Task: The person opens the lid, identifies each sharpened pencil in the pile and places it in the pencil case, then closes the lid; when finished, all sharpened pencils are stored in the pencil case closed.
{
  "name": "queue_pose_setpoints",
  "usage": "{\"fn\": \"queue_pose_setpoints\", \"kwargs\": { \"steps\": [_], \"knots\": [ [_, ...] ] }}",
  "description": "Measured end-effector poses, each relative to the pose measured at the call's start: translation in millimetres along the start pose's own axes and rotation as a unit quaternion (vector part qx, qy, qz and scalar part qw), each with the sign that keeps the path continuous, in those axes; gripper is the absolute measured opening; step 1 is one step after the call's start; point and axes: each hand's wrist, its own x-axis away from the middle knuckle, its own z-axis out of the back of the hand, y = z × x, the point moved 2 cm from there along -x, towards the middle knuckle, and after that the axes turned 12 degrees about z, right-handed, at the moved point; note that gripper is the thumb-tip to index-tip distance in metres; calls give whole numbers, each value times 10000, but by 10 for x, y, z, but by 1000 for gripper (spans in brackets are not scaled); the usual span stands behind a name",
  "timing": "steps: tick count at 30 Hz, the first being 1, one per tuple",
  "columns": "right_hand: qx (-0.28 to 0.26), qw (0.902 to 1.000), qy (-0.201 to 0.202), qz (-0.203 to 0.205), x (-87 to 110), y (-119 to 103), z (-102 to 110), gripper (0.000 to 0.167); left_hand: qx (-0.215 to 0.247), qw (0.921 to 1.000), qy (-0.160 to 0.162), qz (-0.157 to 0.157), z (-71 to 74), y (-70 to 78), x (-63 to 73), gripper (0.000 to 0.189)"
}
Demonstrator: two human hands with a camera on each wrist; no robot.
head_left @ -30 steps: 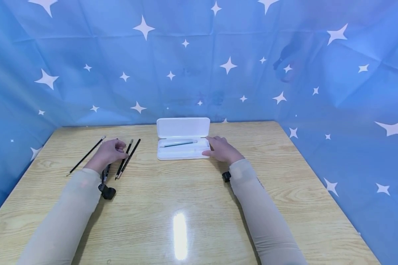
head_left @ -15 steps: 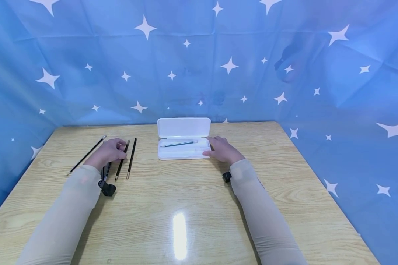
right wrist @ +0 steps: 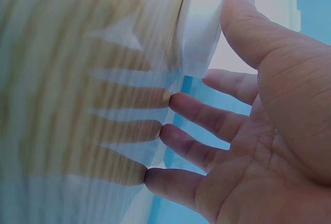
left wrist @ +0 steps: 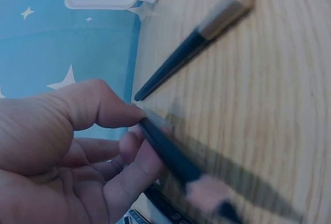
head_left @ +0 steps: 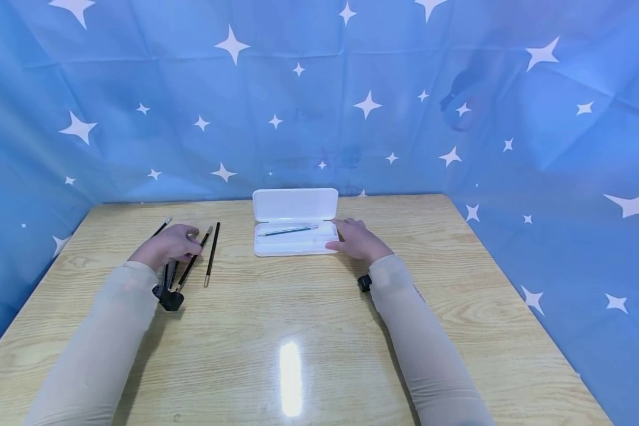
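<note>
My left hand point(head_left: 169, 244) pinches a dark pencil point(left wrist: 173, 157) between thumb and fingers, its sharpened tip toward the wrist camera and its shadow on the table. Just right of it lies another dark pencil point(head_left: 212, 254), its metal-coloured end nearest me. More pencils point(head_left: 172, 273) are partly hidden under the left hand and wrist. An open white pencil case point(head_left: 266, 247) stands at the back middle with one blue-green pencil point(head_left: 290, 231) inside. My right hand point(head_left: 358, 241) holds the case's right end between thumb and index finger; its other fingertips point(right wrist: 178, 102) touch the table.
A further pencil point(head_left: 162, 226) shows its end beyond the left hand. The case's raised lid point(head_left: 295, 205) stands near the blue star-patterned cloth point(head_left: 319, 100) behind the wooden table point(head_left: 245, 331). A black wrist camera point(head_left: 168, 298) hangs below the left wrist.
The rightmost dark pencil separated from its neighbour and now lies apart. My left hand shifted slightly left, and the pencil in its fingers is tilted more. The right hand and case stay put.
</note>
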Motion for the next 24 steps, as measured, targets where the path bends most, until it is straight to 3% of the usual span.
{"fn": "queue_pose_setpoints", "kwargs": {
  "steps": [24],
  "knots": [
    [37,10000,-10,-48,14,-13,3,74,40,9998,-187,18,39,-8,52,70]
  ]
}}
